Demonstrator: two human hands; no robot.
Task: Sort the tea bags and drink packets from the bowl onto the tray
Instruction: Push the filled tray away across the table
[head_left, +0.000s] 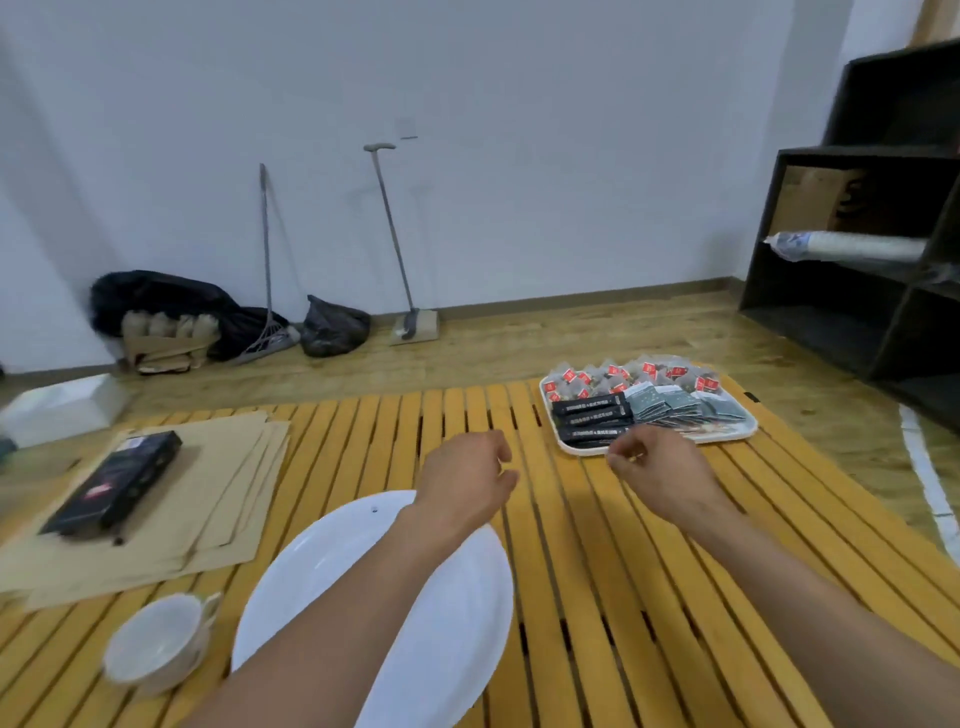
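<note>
Your left hand (465, 475) hovers over the slatted yellow table (597, 571) with its fingers loosely curled inward and nothing visible in them; the forearm crosses above the white bowl (322, 571). Your right hand (657, 470) hangs just in front of the near edge of the tray (748, 423), its fingers curled with the thumb and forefinger drawn close together; whether they pinch anything is too small to tell. The bowl sits close to you, near the table's front, and the part of it that shows past your arm holds nothing. The tray stands further away to the right, well apart from the bowl, and it is full: tea bags with red tags (639, 376) lie heaped along its far side, black stick packets (589, 418) are lined up in its near left part, and grey-blue packets (670, 405) are stacked beside them toward the right. To the left of the bowl, a small white cup (156, 642) stands near the table's front edge, and a dark box (111, 486) lies on sheets of brown cardboard (228, 499) beyond it
</note>
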